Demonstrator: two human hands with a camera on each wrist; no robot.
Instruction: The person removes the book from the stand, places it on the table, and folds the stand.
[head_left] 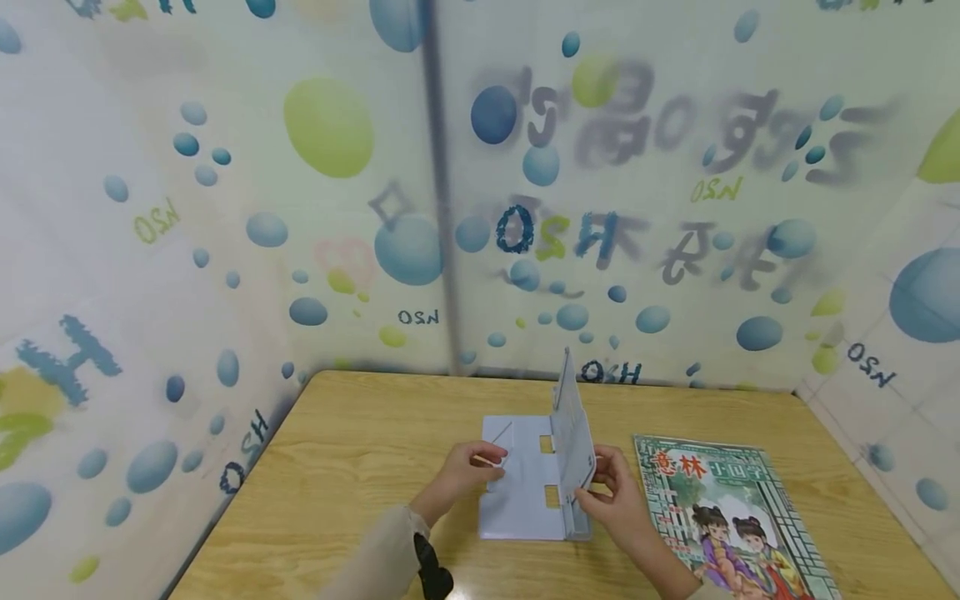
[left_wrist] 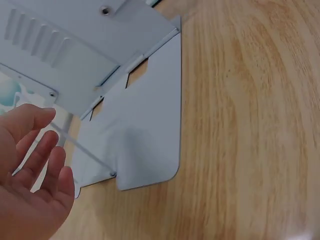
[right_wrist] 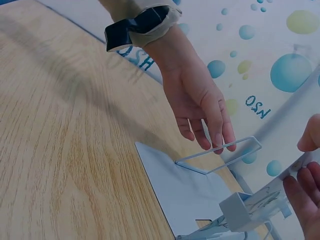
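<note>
A white metal folding book stand [head_left: 517,512] lies unfolded on the table, its flat base plate down and its slotted panel [head_left: 573,429] tilted up on the right. My right hand [head_left: 624,507] grips the raised panel at its near right edge, thumb on one face and fingers on the other. A thin U-shaped wire leg [left_wrist: 85,151] rises at an angle from the left end of the base. Around this wire are the loosely bent fingers of my left hand [head_left: 459,477], fingertips right at it, with a gap showing between thumb and index finger in the left wrist view.
To the right of the stand lies a magazine [head_left: 720,492] with two cartoon children on its cover. The wooden table [head_left: 360,433] meets a patterned curtain [head_left: 360,250] along its back and left sides. A black band [right_wrist: 142,27] sits on the left wrist.
</note>
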